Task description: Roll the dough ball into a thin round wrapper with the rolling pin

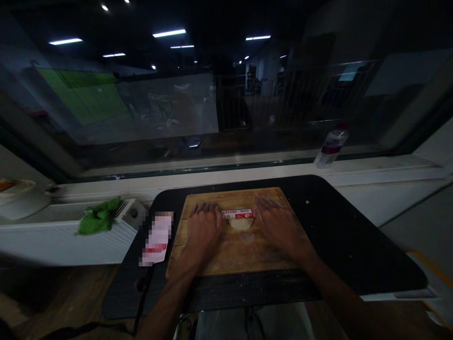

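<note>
A short rolling pin (237,214) with a red and white printed wrapper lies crosswise on the wooden board (233,259). Under its near side shows a pale, flat piece of dough (241,224). My left hand (204,225) covers the left end of the pin, fingers curved over it. Over the right end lies my right hand (276,222), its fingers bent forward across the pin. Both ends are hidden beneath my hands. Whitish dust, like flour, marks my fingers and the board.
The board sits on a black table (339,236). Left of it lies a blurred-out pink-white item (158,240). A bottle (331,147) stands on the windowsill (375,165). A green cloth (101,217) hangs over the radiator (71,212), near a white bowl (21,200).
</note>
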A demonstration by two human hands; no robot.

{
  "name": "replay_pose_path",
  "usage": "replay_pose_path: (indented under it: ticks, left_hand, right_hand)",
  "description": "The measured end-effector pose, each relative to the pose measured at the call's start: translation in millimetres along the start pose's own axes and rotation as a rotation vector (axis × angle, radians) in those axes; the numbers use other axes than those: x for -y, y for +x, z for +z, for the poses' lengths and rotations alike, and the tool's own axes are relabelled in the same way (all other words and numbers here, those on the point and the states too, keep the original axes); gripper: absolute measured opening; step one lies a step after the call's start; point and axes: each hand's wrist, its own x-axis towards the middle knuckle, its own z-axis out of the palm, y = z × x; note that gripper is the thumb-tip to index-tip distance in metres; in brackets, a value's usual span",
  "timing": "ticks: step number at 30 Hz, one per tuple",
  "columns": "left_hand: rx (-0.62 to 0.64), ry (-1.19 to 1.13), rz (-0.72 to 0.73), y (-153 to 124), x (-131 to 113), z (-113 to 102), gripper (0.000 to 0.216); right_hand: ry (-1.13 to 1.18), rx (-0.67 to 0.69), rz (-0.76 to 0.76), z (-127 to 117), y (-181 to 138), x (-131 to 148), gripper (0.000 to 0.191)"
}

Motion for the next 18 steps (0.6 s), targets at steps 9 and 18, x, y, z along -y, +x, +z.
replay_pose_path:
  ticks: [9, 18]
  left_hand:
    - [-0.073, -0.069, -0.043, -14, -5, 3, 0.041]
    - [-0.116, -0.097, -0.069, -29, -7, 15, 0.044]
  right_hand:
    - [-0.003, -0.045, 0.012, 6, -13, 4, 0.056]
    - [-0.041, -0.08, -0.003, 5, -30, 6, 0.052]
